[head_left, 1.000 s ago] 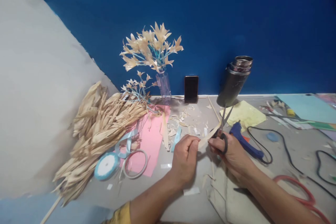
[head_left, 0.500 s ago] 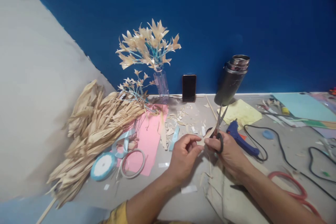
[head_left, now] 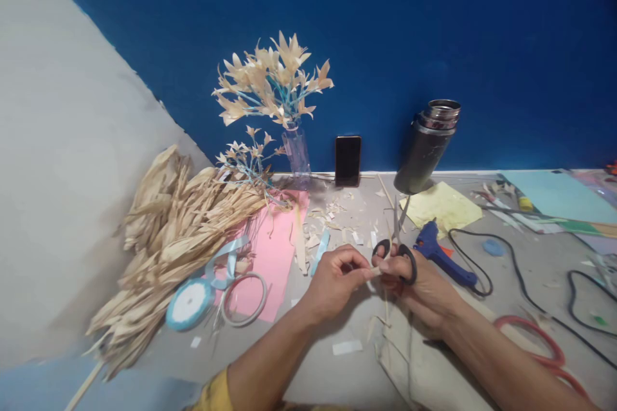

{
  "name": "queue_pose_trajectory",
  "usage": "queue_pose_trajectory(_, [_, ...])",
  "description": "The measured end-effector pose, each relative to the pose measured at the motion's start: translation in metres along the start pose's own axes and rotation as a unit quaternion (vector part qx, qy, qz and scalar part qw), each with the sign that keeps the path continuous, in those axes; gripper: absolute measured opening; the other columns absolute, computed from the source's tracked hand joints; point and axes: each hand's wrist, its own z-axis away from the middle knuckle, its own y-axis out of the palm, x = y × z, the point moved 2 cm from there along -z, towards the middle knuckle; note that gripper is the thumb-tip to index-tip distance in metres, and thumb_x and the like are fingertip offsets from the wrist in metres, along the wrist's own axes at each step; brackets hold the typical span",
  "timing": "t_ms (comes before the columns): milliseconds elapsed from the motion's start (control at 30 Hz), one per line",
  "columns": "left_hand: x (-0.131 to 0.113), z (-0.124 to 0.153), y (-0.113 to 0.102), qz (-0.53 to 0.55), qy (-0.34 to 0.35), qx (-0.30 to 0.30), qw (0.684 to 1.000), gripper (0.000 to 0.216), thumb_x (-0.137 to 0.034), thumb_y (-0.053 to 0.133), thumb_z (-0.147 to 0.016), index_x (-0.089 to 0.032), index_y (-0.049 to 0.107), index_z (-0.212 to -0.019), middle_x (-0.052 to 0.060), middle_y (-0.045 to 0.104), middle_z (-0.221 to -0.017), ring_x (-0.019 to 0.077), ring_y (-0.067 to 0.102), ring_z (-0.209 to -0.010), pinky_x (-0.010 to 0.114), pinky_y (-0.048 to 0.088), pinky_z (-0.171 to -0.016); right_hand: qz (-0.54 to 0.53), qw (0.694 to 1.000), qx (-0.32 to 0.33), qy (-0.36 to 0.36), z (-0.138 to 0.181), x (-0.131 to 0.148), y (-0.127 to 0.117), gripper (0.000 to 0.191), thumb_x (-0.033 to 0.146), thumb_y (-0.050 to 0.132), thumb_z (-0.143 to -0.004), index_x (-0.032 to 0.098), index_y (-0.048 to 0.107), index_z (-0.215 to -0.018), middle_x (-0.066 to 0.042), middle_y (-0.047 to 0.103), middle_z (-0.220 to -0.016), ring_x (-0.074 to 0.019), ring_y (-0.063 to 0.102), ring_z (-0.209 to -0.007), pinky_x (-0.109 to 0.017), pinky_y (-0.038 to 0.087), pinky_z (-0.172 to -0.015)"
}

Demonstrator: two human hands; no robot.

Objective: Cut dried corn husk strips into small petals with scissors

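Scissors (head_left: 396,231) jut forward from the right hand (head_left: 424,287).

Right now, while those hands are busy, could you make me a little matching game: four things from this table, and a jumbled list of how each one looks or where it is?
Things:
1. Black-handled scissors
2. Glue gun
3. Phone
4. Metal flask

Colours, places and states:
A. Standing with its mouth open, no lid on
B. Mostly blue
C. Held in the right hand
D. Propped upright, screen dark

Right pairs: 1-C, 2-B, 3-D, 4-A
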Motion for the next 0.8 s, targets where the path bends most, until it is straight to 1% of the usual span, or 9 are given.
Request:
queue_pose_trajectory(133, [-0.003, -0.001, -0.005, 0.045, -0.031, 0.034, 0.998, 0.026, -0.037, 0.078, -0.072, -0.015, 0.064, -0.066, 0.001, 0.057, -0.065, 0.0119, 0.050, -0.062, 0.026, 0.039, -0.062, -0.019, 1.000, -0.002, -0.022, -0.002, 0.010, -0.011, 0.022, 0.025, 0.085, -0.064, 0.017, 0.066, -0.072, 0.008, 0.040, -0.060, -0.0076, 0.029, -0.051, -0.023, 0.025, -0.048])
queue_pose_trajectory(200, [-0.003, 0.000, -0.006, 0.067, -0.047, 0.035, 0.996, 0.029, -0.038, 0.079, -0.071, -0.015, 0.062, -0.066, 0.000, 0.056, -0.063, 0.0112, 0.049, -0.060, 0.025, 0.038, -0.061, -0.029, 0.999, 0.004, -0.044, -0.002, 0.014, -0.014, 0.022, 0.030, 0.084, -0.069, 0.017, 0.067, -0.075, 0.007, 0.042, -0.062, -0.0077, 0.029, -0.053, -0.022, 0.027, -0.050])
queue_pose_trajectory(267, [-0.002, 0.000, -0.005, 0.072, -0.051, 0.032, 0.996, 0.030, -0.039, 0.078, -0.071, -0.015, 0.061, -0.066, 0.000, 0.055, -0.062, 0.0105, 0.047, -0.060, 0.024, 0.036, -0.061, 0.006, 0.998, 0.000, -0.059, -0.003, 0.014, -0.014, 0.025, 0.035, 0.082, -0.071, 0.017, 0.068, -0.081, 0.004, 0.048, -0.066, -0.0086, 0.034, -0.056, -0.023, 0.030, -0.051])
queue_pose_trajectory(333, [0.000, 0.000, -0.004, 0.067, -0.052, 0.026, 0.996, 0.030, -0.039, 0.077, -0.072, -0.015, 0.060, -0.067, -0.001, 0.055, -0.061, 0.0106, 0.047, -0.059, 0.025, 0.036, -0.060, 0.075, 0.995, -0.019, -0.068, -0.002, 0.011, -0.011, 0.028, 0.037, 0.083, -0.070, 0.017, 0.067, -0.084, 0.004, 0.051, -0.065, -0.0095, 0.036, -0.056, -0.023, 0.029, -0.051])
queue_pose_trajectory(400, [0.001, 0.000, -0.002, 0.054, -0.052, 0.021, 0.997, 0.030, -0.039, 0.077, -0.072, -0.015, 0.060, -0.067, -0.001, 0.054, -0.062, 0.0108, 0.047, -0.060, 0.025, 0.036, -0.060, 0.129, 0.989, -0.041, -0.067, -0.002, 0.007, -0.008, 0.029, 0.034, 0.084, -0.067, 0.017, 0.065, -0.081, 0.005, 0.049, -0.059, -0.0096, 0.036, -0.053, -0.024, 0.027, -0.049])
queue_pose_trajectory(467, [0.001, 0.000, -0.002, 0.041, -0.048, 0.025, 0.998, 0.030, -0.039, 0.077, -0.072, -0.015, 0.060, -0.067, -0.001, 0.054, -0.062, 0.0109, 0.046, -0.060, 0.025, 0.036, -0.060, 0.144, 0.986, -0.052, -0.062, -0.002, 0.005, -0.007, 0.029, 0.033, 0.084, -0.065, 0.017, 0.063, -0.079, 0.005, 0.048, -0.057, -0.0096, 0.036, -0.052, -0.024, 0.027, -0.049])
queue_pose_trajectory(567, [-0.002, 0.000, -0.003, 0.036, -0.040, 0.047, 0.997, 0.029, -0.039, 0.077, -0.072, -0.015, 0.061, -0.067, -0.001, 0.054, -0.063, 0.0110, 0.045, -0.060, 0.025, 0.034, -0.060, 0.130, 0.990, -0.037, -0.050, -0.002, 0.007, -0.009, 0.027, 0.030, 0.083, -0.064, 0.017, 0.064, -0.077, 0.005, 0.047, -0.056, -0.0089, 0.034, -0.051, -0.024, 0.025, -0.048])
queue_pose_trajectory(667, [-0.006, 0.000, -0.005, 0.044, -0.040, 0.069, 0.996, 0.030, -0.039, 0.078, -0.072, -0.015, 0.061, -0.067, 0.000, 0.055, -0.063, 0.0104, 0.044, -0.060, 0.025, 0.033, -0.060, 0.074, 0.996, -0.011, -0.040, -0.002, 0.016, -0.015, 0.026, 0.027, 0.085, -0.063, 0.016, 0.065, -0.075, 0.006, 0.046, -0.059, -0.0078, 0.032, -0.052, -0.023, 0.025, -0.048])
queue_pose_trajectory(800, [-0.006, 0.000, -0.007, 0.082, -0.065, 0.051, 0.993, 0.036, -0.043, 0.081, -0.067, -0.015, 0.059, -0.066, -0.001, 0.054, -0.061, 0.0095, 0.043, -0.057, 0.024, 0.032, -0.058, 0.005, 0.998, 0.017, -0.059, -0.002, 0.026, -0.019, 0.031, 0.036, 0.087, -0.065, 0.018, 0.064, -0.072, 0.004, 0.048, -0.067, -0.0092, 0.035, -0.056, -0.023, 0.030, -0.050])
